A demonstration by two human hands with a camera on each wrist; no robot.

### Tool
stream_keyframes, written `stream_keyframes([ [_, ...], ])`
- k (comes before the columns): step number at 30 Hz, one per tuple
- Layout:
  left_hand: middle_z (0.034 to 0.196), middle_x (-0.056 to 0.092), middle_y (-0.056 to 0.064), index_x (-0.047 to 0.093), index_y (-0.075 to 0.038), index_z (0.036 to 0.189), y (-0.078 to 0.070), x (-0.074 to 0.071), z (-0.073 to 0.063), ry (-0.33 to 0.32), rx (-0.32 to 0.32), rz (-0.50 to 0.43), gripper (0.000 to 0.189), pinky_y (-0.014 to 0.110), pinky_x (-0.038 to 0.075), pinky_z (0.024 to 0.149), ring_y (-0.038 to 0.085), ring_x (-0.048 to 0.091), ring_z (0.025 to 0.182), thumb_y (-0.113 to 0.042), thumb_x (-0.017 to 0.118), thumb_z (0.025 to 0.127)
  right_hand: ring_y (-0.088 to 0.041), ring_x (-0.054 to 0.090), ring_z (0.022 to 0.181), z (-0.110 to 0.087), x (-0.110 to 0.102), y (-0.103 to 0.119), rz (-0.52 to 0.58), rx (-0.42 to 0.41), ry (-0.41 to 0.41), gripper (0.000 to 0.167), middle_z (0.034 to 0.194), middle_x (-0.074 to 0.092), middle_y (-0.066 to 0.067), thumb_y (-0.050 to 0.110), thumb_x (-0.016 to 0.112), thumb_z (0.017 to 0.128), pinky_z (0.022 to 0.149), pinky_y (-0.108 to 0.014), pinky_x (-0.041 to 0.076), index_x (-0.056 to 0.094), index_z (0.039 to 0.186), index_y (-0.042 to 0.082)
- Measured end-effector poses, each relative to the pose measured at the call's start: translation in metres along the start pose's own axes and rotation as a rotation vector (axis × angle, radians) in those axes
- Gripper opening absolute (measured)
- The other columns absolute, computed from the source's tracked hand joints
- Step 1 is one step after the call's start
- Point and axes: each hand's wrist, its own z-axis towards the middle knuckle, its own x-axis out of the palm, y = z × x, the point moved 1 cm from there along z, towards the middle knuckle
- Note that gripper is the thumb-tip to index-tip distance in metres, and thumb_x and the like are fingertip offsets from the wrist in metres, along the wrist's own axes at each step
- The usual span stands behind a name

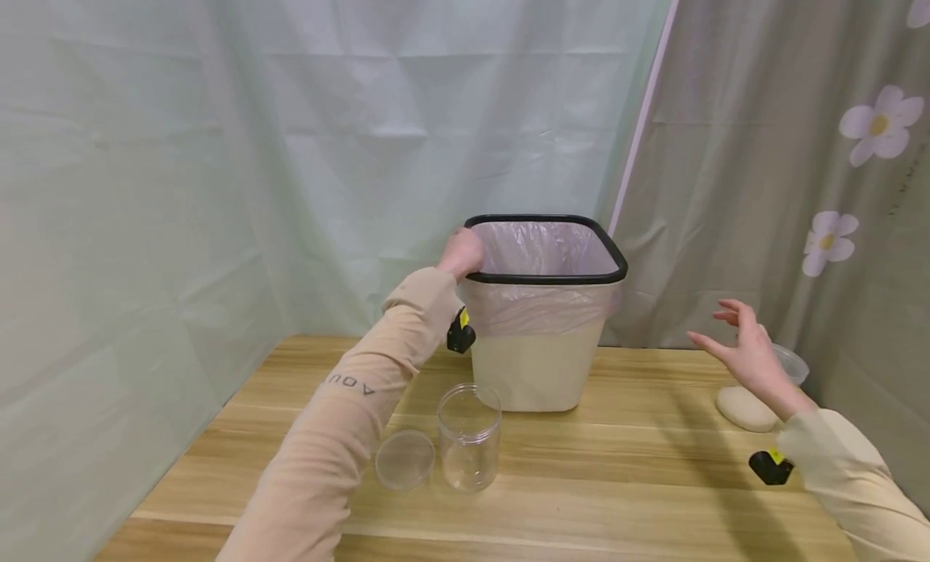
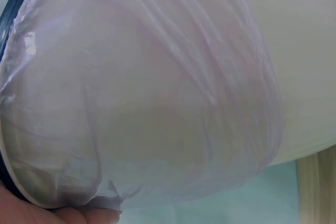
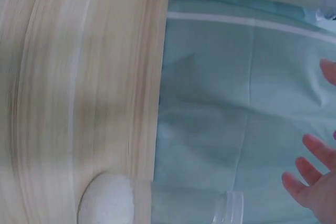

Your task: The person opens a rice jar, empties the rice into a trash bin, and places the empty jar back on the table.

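The bin point(image 1: 534, 372) stands upright on the surface point(image 1: 610, 473), its black rim point(image 1: 545, 279) folded over by a liner point(image 1: 538, 310). The left hand point(image 1: 462, 252) grips the rim at the bin's left side; its fingers pinch rim and liner, thumb hidden. The right hand point(image 1: 756, 358), to the bin's right, has fingers spread; the right wrist view cuts it off. Below this hand are a white item point(image 1: 735, 406) and a partly hidden clear container point(image 1: 795, 365); whether one contains the other cannot be told. A clear jar point(image 1: 469, 461) and disc point(image 1: 404, 460) lie before the bin.
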Motion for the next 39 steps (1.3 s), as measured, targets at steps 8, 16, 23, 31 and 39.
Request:
stream_keyframes([
  [8, 0.116, 0.044, 0.017, 0.042, 0.005, 0.122, 0.001, 0.004, 0.006, -0.006, 0.018, 0.029, 0.039, 0.038, 0.044, 0.07, 0.031, 0.051, 0.092, -0.017, 0.041, 0.09, -0.054, 0.011, 0.118, -0.006, -0.007, -0.012, -0.008, 0.046, -0.103, 0.081, 0.127, 0.029, -0.034, 0.03, 0.065, 0.083, 0.087, -0.064, 0.013, 0.015, 0.137, -0.007],
  [16, 0.116, 0.044, 0.018, 0.044, 0.005, 0.12, 0.003, 0.009, 0.01, 0.001, 0.04, 0.077, 0.038, 0.038, 0.044, 0.073, 0.031, 0.05, 0.093, -0.017, 0.039, 0.09, -0.044, 0.006, 0.126, -0.012, -0.013, -0.022, -0.071, 0.113, -0.242, 0.086, 0.134, 0.023, -0.031, 0.034, 0.066, 0.081, 0.095, -0.059, 0.01, 0.014, 0.139, -0.004],
  [23, 0.117, 0.044, 0.019, 0.042, 0.006, 0.122, 0.002, 0.009, 0.011, -0.008, 0.057, 0.09, 0.04, 0.038, 0.045, 0.071, 0.031, 0.051, 0.091, -0.016, 0.041, 0.089, -0.039, -0.003, 0.128, -0.02, -0.014, -0.032, 0.036, 0.242, -0.288, 0.097, 0.143, 0.001, -0.022, 0.038, 0.066, 0.08, 0.097, -0.056, 0.003, -0.002, 0.143, 0.007],
  [31, 0.116, 0.044, 0.018, 0.039, 0.006, 0.124, 0.001, 0.008, 0.009, 0.0, 0.003, 0.027, 0.041, 0.037, 0.045, 0.068, 0.031, 0.051, 0.093, -0.021, 0.035, 0.093, -0.025, -0.012, 0.13, -0.028, -0.009, -0.041, 0.229, 0.466, -0.318, 0.105, 0.144, -0.015, -0.012, 0.045, 0.063, 0.079, 0.101, -0.043, -0.001, -0.017, 0.14, 0.016],
  [39, 0.112, 0.046, 0.019, 0.039, 0.008, 0.121, -0.002, 0.003, 0.001, -0.011, 0.032, 0.084, 0.04, 0.037, 0.045, 0.068, 0.031, 0.052, 0.089, -0.018, 0.038, 0.091, -0.024, -0.013, 0.129, -0.037, -0.005, -0.054, 0.371, 0.638, -0.322, 0.107, 0.143, -0.018, -0.014, 0.047, 0.062, 0.079, 0.101, -0.039, -0.002, -0.021, 0.138, 0.014],
])
